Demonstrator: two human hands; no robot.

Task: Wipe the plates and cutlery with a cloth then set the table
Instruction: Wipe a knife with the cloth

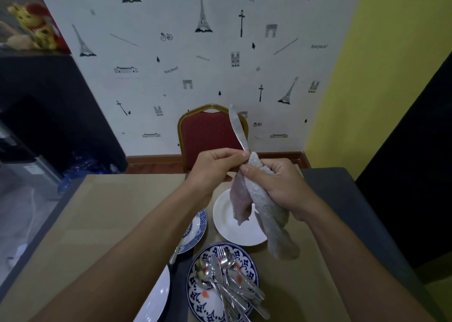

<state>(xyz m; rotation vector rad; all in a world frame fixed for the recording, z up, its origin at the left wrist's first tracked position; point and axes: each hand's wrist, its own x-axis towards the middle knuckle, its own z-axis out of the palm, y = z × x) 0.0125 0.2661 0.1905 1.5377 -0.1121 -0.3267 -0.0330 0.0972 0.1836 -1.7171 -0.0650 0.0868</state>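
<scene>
left hand (215, 166): pinching knife (236, 128), blade up above fingers | right hand (277, 184): gripping cloth (267, 209) around knife's lower part, beside left | below hands: white plate (244, 236), cutlery (231, 282) on patterned plate (253, 268)

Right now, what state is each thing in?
Knife, upright, blade up, lower end in cloth.
Cloth, wrapped round knife, tail hanging.
Left hand, pinches knife.
Right hand, grips cloth.
Cutlery, piled on patterned plate.
White plate, bare, on table.
</scene>
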